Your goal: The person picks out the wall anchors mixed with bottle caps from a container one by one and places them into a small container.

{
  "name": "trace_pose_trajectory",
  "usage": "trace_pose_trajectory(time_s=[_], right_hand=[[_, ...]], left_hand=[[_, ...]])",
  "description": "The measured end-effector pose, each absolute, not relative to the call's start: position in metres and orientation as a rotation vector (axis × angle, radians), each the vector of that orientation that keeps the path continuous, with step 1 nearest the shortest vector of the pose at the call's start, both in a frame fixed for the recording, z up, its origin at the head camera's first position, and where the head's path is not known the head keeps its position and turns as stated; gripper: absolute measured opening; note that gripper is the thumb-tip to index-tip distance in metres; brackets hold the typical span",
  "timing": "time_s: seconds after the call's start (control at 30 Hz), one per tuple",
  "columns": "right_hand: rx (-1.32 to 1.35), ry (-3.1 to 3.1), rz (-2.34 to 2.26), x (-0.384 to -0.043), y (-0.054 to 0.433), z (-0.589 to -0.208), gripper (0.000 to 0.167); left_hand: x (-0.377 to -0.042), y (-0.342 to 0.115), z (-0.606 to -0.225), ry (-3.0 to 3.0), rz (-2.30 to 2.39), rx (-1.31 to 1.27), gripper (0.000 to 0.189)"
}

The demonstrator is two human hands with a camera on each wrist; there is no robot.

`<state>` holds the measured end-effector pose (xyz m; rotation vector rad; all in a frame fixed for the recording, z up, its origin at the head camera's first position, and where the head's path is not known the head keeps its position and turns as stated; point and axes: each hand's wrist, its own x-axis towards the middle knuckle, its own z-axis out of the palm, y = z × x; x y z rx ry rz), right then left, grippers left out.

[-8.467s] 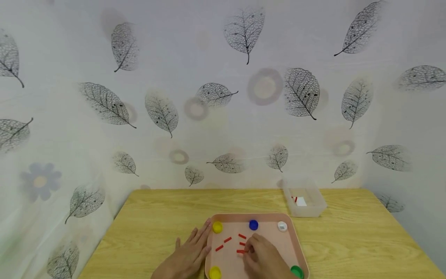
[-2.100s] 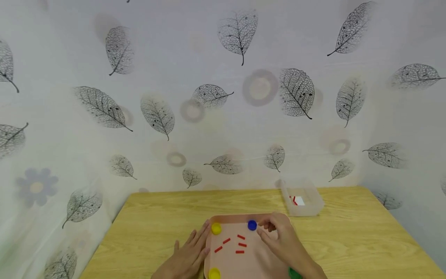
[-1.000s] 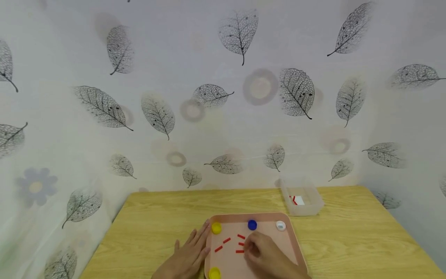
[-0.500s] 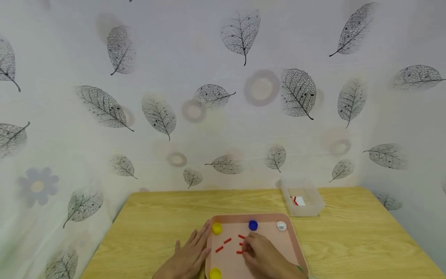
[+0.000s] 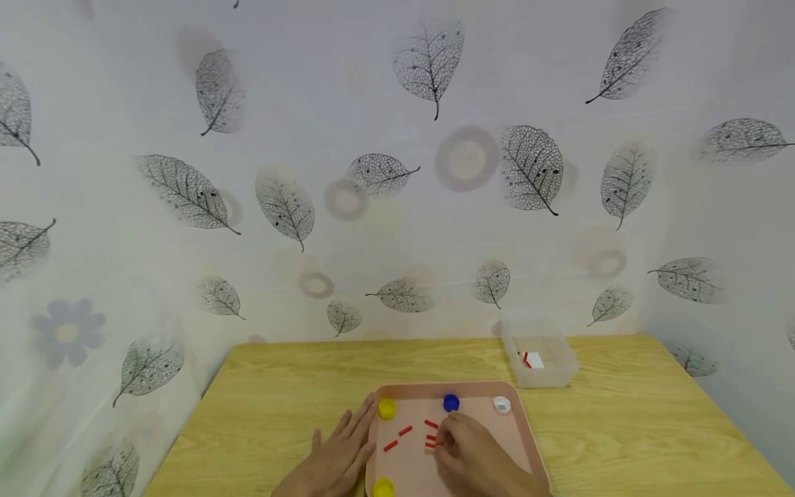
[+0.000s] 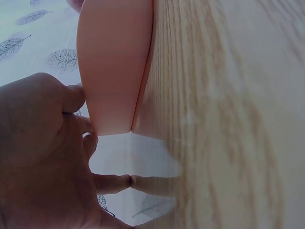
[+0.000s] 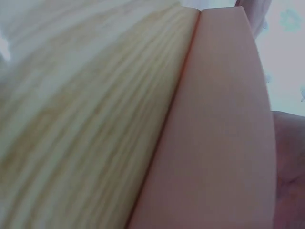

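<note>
Its fingers curled, the right hand (image 5: pixel 475 455) is covering the right ends of red sticks (image 5: pixel 431 437) mid-tray; whether it is pinching one, I cannot tell. Two more are lying toward the pink tray's (image 5: pixel 410 473) left edge, which the left hand (image 5: pixel 332 457) is touching with straight fingers. A blue cap (image 5: pixel 451 402) is sitting near the far edge, a white cap (image 5: pixel 502 404) at the far right corner.

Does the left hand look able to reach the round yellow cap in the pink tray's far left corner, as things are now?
Probably yes. The left hand rests against the pink tray, close to that round yellow cap; only the tray's rim seems between, and nothing covers the cap.
</note>
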<state>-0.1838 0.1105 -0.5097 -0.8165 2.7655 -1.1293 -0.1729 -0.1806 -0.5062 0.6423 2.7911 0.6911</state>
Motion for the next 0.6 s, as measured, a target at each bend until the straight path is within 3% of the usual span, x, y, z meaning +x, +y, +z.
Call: trace_pose_trajectory(time_s=[0.6], right_hand=[[-0.958, 3.009, -1.314, -0.177, 0.13, -0.498, 0.025]], left_hand=[[-0.173, -0.181, -0.506, 2.785, 0.681, 0.653, 0.062]])
